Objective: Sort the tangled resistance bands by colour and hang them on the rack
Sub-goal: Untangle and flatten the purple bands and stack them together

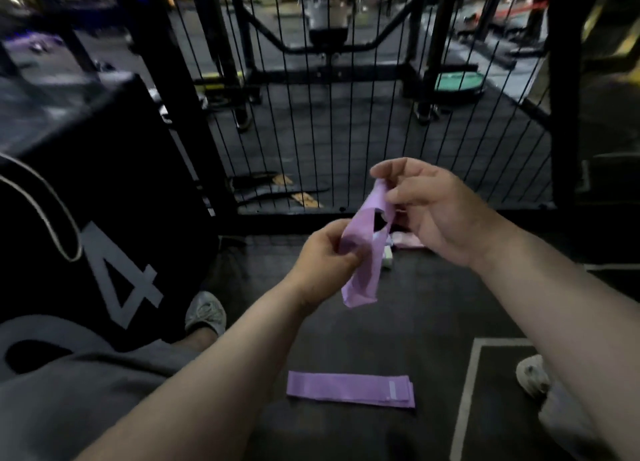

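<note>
Dim gym, dark rubber floor [346, 332] w/ a white line [467, 391] marked at the right. A wire fence [311, 131] runs across the back; machines behind it are blurred, and a green disc [457, 81] lies on the floor back there. A black box [121, 183] w/ a big grey "4" stands on the left, just beside the fence post.

Both hands are up in mid-frame, over the floor, on one purple band [362, 280]. The right hand [440, 211] pinches the band's top end betw. thumb and curled fingers. The left hand [322, 263] is lower and to the left, fingers curled tight round the band's mid part. The band runs at a slant betw. the two hands and is twisted, w/ a dark gap showing betw. its layers. Its bottom end hangs free below the left hand, clear of the floor.

A 2nd band [349, 389], also purple, lies flat and folded on the floor nearer the person, well apart from the hands. Past the held one, a pink band [408, 241] lies on the floor near the fence base, partly hidden by the right hand; a pale bit [387, 254] beside it is too blurred to tell what it is.

Left shoe [206, 313] is next to the box, right shoe [531, 374] at the right edge by the line.
</note>
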Motion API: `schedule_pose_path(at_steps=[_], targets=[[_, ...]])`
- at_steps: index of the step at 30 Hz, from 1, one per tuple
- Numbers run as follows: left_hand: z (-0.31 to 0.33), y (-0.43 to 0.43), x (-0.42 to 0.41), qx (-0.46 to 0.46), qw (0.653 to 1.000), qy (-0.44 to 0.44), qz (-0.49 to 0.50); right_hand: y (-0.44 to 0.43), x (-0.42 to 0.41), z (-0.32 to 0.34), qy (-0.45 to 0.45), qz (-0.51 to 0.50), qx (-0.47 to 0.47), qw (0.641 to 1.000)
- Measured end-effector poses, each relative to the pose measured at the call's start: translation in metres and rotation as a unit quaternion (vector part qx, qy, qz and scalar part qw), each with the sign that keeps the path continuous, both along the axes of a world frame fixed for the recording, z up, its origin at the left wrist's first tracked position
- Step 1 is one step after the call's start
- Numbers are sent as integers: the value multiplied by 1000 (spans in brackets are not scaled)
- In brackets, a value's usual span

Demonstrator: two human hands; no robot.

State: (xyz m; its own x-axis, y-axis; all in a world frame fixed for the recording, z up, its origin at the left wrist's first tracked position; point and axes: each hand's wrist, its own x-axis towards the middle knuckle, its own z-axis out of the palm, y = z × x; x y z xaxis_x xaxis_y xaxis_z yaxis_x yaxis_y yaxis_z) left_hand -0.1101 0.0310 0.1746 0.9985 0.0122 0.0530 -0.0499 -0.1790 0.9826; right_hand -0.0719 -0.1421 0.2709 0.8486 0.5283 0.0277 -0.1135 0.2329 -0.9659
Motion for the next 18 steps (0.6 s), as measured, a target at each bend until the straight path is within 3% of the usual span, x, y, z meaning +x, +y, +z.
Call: schedule_pose_path(at_steps=[3, 9, 11, 14, 18], targets=[[23, -1, -21, 7, 1000, -10, 4, -19, -21, 26, -20, 14, 56, 998], [71, -22, -58, -63, 997, -3, 33, -60, -56, 26, -74, -43, 4, 996], [84, -29, -63, -86, 996, 11, 26, -69, -63, 12, -91, -72, -67, 991], [98, -39, -67, -111, 993, 34, 3, -75, -65, -10, -141, -134, -236, 952], [112, -48, -68, -165, 985, 38, -28, -88, -64, -17, -146, -173, -249, 942]])
